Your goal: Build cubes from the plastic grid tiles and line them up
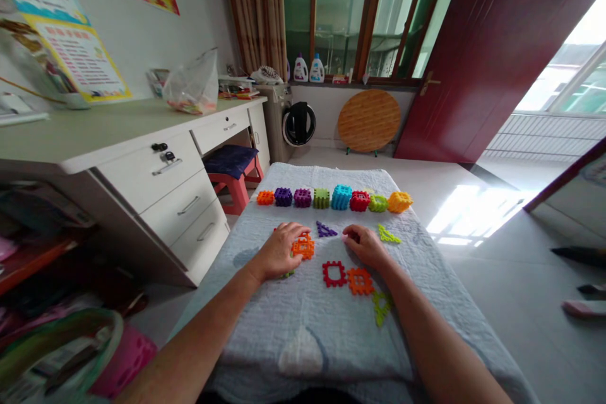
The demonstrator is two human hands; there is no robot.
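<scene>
My left hand (280, 251) is wrapped round orange square pieces (304, 247) at the left of the cloth, with a bit of green showing beneath it. My right hand (365, 245) rests on the cloth with its fingers curled in; whether anything is inside cannot be made out. Between the hands lies a dark purple triangle (326, 229). A red square frame (334, 274), an orange square (360, 281) and a yellow-green triangle (381, 308) lie nearer to me. Another yellow-green triangle (389, 234) is right of my right hand.
Behind the hands stands a row of coloured stacks, among them a cyan one (341, 197) and a yellow one (400, 202). The pieces lie on a cloth-covered table (284, 328). A desk (118, 132) and a stool (231, 161) are at the left.
</scene>
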